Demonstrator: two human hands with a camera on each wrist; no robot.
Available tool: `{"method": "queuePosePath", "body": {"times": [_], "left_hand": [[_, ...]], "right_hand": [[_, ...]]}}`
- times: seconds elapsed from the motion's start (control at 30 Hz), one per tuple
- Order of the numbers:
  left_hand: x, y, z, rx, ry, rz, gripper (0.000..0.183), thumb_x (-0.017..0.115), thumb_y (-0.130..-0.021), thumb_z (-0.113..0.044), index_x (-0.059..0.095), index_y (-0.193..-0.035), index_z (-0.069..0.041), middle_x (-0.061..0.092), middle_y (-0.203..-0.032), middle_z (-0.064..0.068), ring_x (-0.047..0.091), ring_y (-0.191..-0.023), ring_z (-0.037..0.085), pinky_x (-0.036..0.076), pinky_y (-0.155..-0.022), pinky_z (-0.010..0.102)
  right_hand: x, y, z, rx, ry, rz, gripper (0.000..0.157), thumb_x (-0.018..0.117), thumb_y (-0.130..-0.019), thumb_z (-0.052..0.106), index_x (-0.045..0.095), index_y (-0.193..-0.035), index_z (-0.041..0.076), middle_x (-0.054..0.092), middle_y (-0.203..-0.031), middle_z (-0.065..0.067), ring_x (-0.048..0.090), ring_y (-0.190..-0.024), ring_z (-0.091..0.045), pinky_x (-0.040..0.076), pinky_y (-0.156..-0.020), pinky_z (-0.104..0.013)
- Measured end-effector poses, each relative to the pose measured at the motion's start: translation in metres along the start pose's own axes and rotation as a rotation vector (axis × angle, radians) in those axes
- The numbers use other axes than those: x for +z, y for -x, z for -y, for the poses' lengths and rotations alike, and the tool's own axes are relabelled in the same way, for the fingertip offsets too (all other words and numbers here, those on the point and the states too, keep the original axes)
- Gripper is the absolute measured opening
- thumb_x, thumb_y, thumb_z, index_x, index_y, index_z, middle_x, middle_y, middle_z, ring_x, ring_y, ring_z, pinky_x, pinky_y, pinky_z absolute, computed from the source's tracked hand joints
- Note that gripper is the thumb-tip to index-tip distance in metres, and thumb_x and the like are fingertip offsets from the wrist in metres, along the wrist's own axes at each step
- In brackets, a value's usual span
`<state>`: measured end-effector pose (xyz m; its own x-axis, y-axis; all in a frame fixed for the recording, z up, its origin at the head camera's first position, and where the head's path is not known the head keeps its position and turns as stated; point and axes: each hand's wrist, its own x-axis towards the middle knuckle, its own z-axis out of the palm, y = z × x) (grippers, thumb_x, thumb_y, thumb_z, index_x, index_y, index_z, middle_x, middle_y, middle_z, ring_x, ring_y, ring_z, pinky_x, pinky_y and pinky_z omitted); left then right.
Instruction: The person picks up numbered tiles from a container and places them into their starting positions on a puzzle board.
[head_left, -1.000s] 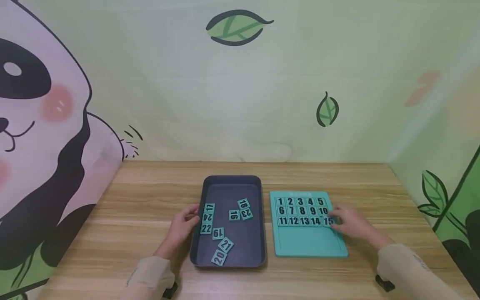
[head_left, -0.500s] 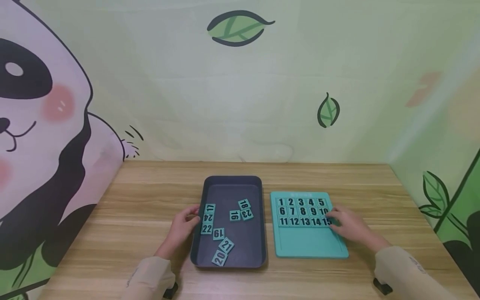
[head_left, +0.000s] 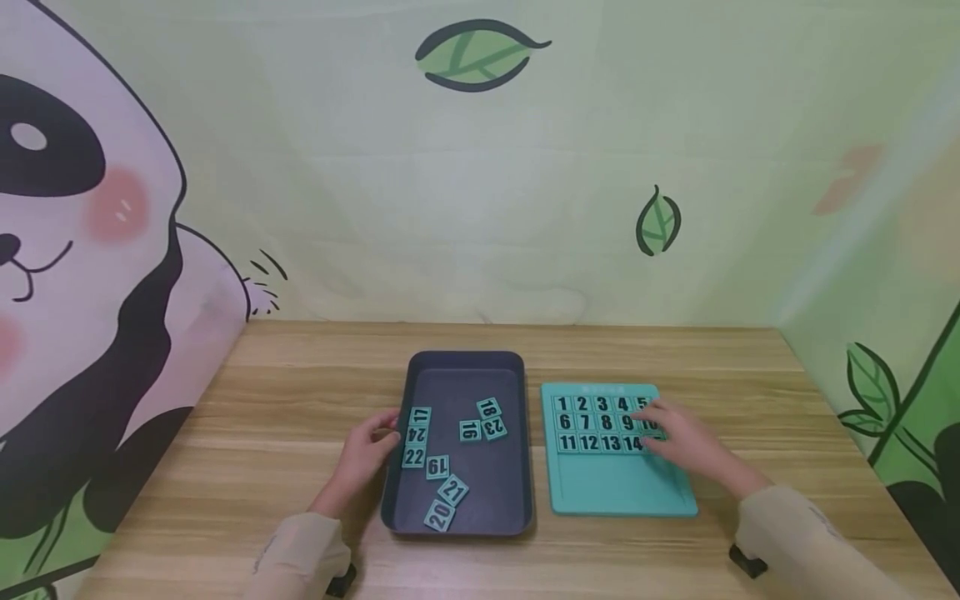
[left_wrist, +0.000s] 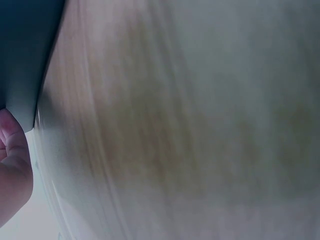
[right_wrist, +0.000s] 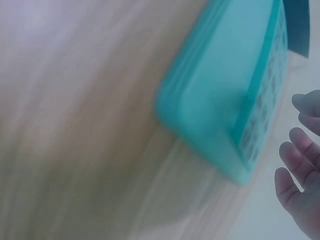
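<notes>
My left hand rests at the left side of the dark tray, thumb and forefinger right at its rim. In the left wrist view, a fingertip lies against the tray's outer wall. Number tiles lie scattered in the tray, among them tile 16, tile 19 and tile 20. Over the right part of the turquoise number board hovers my right hand, fingers spread and nothing seen between them. Tiles 1 to 14 show in its rows; the hand partly covers 5 and 10 and hides 15.
A wood-grain table carries both tray and board, side by side with a narrow gap. Behind stands a pale green backdrop with a printed panda and leaves.
My right hand has moved left from tile 15 at the board's right edge, further over the board, covering that tile. The left hand and the tiles in the tray stay put.
</notes>
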<state>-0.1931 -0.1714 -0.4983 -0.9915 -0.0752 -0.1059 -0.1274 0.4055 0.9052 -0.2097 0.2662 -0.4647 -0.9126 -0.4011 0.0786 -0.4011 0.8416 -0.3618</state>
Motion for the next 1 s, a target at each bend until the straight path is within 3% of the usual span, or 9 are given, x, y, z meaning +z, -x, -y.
{"method": "queuePosePath", "body": {"times": [0.2,0.6,0.73,1.0], "left_hand": [[0.000,-0.001,0.001,-0.008,-0.003,-0.002,0.038,0.049,-0.086,-0.007,0.049,-0.124,-0.004,0.054,-0.114,0.016,0.054,-0.101,0.028,0.050,-0.076,0.033],[-0.001,-0.001,0.001,0.019,-0.012,-0.005,0.037,0.049,-0.086,-0.007,0.050,-0.122,-0.004,0.056,-0.114,0.016,0.054,-0.104,0.030,0.048,-0.084,0.039],[-0.001,-0.002,0.003,0.032,-0.014,-0.007,0.037,0.050,-0.085,-0.006,0.051,-0.122,-0.003,0.056,-0.114,0.017,0.054,-0.103,0.031,0.048,-0.083,0.039],[-0.001,-0.003,0.003,0.000,-0.017,0.000,0.038,0.049,-0.086,-0.007,0.050,-0.123,-0.005,0.055,-0.115,0.015,0.054,-0.104,0.029,0.048,-0.083,0.037]], "right_hand": [[0.000,-0.010,0.020,-0.075,-0.042,0.002,0.034,0.066,-0.074,0.012,0.061,-0.105,0.002,0.057,-0.097,-0.009,0.054,-0.079,-0.019,0.046,-0.062,-0.024],[0.007,-0.029,0.061,-0.135,-0.108,0.056,0.034,0.065,-0.076,0.015,0.060,-0.109,0.005,0.057,-0.103,-0.007,0.055,-0.089,-0.021,0.048,-0.071,-0.031],[0.012,-0.035,0.073,-0.159,-0.122,0.079,0.033,0.064,-0.077,0.015,0.060,-0.109,0.006,0.057,-0.101,-0.007,0.055,-0.087,-0.021,0.046,-0.069,-0.028],[0.020,-0.046,0.091,-0.229,-0.112,0.088,0.031,0.064,-0.077,0.014,0.061,-0.107,0.006,0.057,-0.098,-0.006,0.053,-0.082,-0.018,0.045,-0.067,-0.026]]}}
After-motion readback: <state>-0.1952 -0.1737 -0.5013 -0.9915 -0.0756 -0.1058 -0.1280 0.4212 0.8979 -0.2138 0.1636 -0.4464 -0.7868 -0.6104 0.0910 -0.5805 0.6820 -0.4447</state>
